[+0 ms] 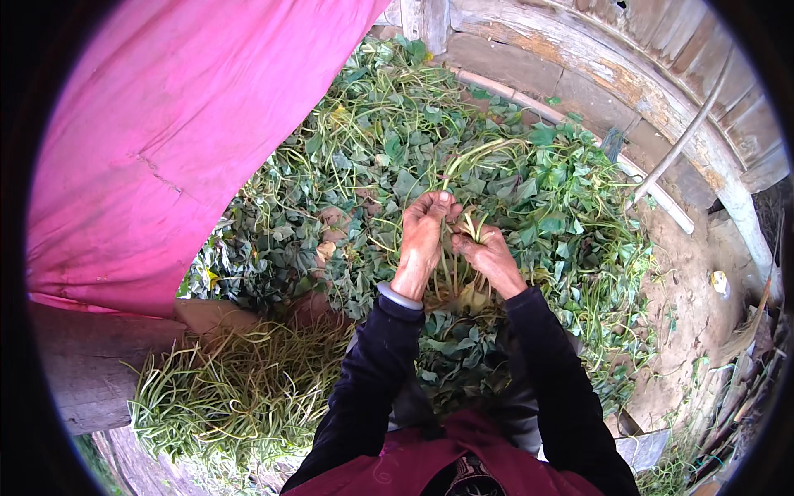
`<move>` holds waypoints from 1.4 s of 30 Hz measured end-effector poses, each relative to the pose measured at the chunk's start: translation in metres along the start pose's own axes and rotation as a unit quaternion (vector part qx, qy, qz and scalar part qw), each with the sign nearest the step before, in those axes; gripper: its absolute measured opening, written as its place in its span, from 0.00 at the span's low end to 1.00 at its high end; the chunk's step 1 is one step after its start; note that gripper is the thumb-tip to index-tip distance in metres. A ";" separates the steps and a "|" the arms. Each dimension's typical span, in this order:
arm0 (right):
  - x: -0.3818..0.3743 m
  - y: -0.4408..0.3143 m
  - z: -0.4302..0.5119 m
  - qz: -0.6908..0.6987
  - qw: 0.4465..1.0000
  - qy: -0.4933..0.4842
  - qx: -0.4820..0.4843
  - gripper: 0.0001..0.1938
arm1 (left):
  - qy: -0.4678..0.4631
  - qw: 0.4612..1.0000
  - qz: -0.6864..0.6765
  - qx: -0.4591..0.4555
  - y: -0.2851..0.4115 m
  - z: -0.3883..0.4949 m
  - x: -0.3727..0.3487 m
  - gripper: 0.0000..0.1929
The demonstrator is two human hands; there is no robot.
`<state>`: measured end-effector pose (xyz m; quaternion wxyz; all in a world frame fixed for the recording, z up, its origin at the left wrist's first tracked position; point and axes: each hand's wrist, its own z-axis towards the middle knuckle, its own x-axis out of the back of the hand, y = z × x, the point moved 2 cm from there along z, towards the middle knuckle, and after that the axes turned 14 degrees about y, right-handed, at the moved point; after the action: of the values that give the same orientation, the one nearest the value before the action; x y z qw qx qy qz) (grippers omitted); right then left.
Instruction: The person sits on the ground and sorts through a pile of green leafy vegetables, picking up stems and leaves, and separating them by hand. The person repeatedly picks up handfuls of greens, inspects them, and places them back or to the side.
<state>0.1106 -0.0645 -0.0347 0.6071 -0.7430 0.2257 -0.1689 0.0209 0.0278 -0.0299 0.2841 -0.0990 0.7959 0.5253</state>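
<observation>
My left hand, with a pale bangle at the wrist, pinches a leafy green vine stem between thumb and fingers. The stem arches up and to the right. Close beside it, my right hand grips a small bunch of stripped stalks, whose pale ends stick out above the fist. More stalks hang below between the two hands. Under and around them spreads a wide heap of leafy vines. Leaves with a yellowed one among them lie just below my hands.
A pile of leafless stalks lies at lower left beside a wooden beam. Pink cloth hangs over the upper left. A bamboo pole, a leaning stick and a plank wall border the right. Bare soil shows there.
</observation>
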 end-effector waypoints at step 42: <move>0.076 -0.034 0.006 0.237 0.956 0.161 0.059 0.04 | -0.011 0.994 0.071 -0.088 0.036 0.009 0.011 0.10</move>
<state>0.1820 -0.0954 -0.0047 0.6280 -0.5940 0.4796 -0.1509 -0.0016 0.0526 -0.0104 0.2454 -0.0614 0.7482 0.6134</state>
